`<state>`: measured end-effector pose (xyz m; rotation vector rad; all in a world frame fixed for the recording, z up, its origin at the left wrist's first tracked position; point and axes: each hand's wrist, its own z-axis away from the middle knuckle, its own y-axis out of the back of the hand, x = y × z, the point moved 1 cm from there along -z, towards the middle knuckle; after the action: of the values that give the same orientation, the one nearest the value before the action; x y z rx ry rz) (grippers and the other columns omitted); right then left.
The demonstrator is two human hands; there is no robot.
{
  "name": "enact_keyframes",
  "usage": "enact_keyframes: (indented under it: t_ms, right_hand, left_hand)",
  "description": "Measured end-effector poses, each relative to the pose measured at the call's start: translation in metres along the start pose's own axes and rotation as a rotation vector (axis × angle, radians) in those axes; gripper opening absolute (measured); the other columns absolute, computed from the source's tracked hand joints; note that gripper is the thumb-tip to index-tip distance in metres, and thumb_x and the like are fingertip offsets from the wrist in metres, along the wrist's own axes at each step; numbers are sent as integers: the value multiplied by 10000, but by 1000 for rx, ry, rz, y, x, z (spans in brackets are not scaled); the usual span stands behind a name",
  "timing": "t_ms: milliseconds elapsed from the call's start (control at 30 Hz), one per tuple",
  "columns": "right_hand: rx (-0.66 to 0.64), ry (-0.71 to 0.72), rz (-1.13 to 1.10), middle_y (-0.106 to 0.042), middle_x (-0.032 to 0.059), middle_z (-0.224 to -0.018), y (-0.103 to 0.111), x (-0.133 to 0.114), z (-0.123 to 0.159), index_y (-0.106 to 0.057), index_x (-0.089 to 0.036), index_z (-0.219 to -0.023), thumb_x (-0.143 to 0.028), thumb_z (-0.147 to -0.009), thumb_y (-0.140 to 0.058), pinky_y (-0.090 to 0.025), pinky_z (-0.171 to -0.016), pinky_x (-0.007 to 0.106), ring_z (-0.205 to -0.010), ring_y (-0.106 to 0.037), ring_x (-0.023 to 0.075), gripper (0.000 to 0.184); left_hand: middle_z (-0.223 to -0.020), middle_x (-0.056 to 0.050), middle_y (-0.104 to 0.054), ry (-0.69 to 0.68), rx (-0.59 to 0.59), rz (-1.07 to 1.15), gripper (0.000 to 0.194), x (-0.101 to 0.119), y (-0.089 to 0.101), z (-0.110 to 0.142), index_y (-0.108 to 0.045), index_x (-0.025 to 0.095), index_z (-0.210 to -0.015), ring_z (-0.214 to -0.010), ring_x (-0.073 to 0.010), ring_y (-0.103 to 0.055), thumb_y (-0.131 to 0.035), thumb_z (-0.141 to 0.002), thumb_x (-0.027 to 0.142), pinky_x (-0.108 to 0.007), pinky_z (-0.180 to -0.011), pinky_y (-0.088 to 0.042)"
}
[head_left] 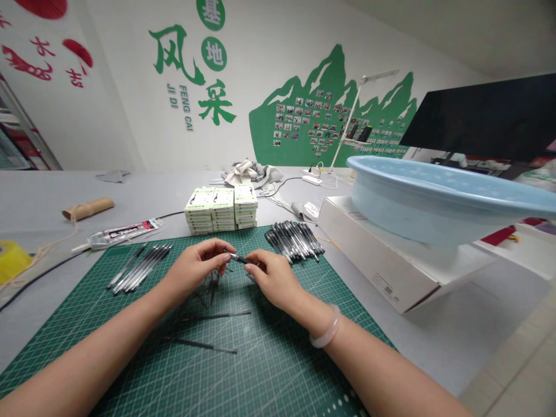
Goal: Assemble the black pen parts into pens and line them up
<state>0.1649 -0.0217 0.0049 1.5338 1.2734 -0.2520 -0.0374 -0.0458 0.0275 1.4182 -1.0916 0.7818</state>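
Observation:
A dark pen [238, 257] is held between my two hands, above the green cutting mat [278, 359]. My left hand [200, 262] pinches its left end, and the fingertips of my right hand [273, 277] close on the right end. Below my left hand lie small dark parts [212, 282], partly hidden and hard to make out. Two thin pen refills [217, 316] rest on the mat nearer to me. A row of clear pen barrels [141, 269] lies to the left. Beyond my right hand is a pile of black-capped pens [295, 240].
Stacked small boxes [221, 209] stand at the mat's far edge. On the right, a blue basin [417, 202] sits on a white carton [373, 255]. A glue tube packet [125, 233], cardboard roll [89, 208] and yellow tape roll [13, 260] lie left.

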Motion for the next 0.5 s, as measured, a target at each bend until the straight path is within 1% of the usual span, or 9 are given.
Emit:
enact_keyframes:
  t_ms: [100, 200, 267, 367, 433, 500]
  right_hand:
    - [49, 10, 50, -635, 9, -856, 2, 5, -3, -650, -187, -917, -151, -806, -681, -437, -712, 248, -783, -579, 143, 121]
    - [125, -1, 122, -623, 15, -847, 12, 18, -10, -638, -185, -838, -140, -830, -638, -441, -741, 257, -799, -577, 147, 46]
    - [241, -80, 229, -627, 30, -852, 26, 31, -16, -633, -186, -819, -169, -852, -609, -438, -756, 282, -804, -573, 165, 43]
    - [416, -219, 467, -636, 69, -870, 45, 51, -22, -622, -186, -792, -200, -854, -593, -424, -808, 339, -866, -558, 220, 70]
    - [472, -250, 580, -639, 87, -880, 53, 62, -24, -614, -187, -791, -202, -851, -584, -412, -847, 367, -910, -545, 248, 68]
    - [496, -255, 637, -639, 100, -901, 55, 71, -24, -609, -184, -807, -196, -847, -577, -402, -872, 380, -938, -533, 263, 52]
  left_hand:
    - [-707, 13, -623, 53, 50, 60, 327, -6, 1, -2, -654, 194, -1047, -665, -158, -566, -658, -810, 419, -273, -661, -452]
    - [-824, -12, -660, 122, 90, 162, 507, -10, 3, -5, -583, 202, -1186, -714, -169, -588, -695, -765, 461, -279, -655, -474]
    - [-856, -30, -678, 164, 114, 176, 572, -10, 4, -6, -566, 197, -1205, -736, -180, -601, -709, -734, 488, -281, -642, -482]
    - [-833, -46, -696, 197, 148, 131, 543, -11, 7, -8, -621, 182, -1119, -730, -192, -609, -722, -689, 498, -290, -631, -488]
    - [-820, -53, -702, 194, 142, 109, 493, -13, 8, -8, -658, 182, -1055, -723, -200, -612, -726, -673, 486, -308, -637, -497]
    - [-811, -57, -704, 176, 113, 97, 448, -16, 8, -9, -681, 185, -1019, -709, -202, -613, -726, -675, 468, -323, -643, -504]
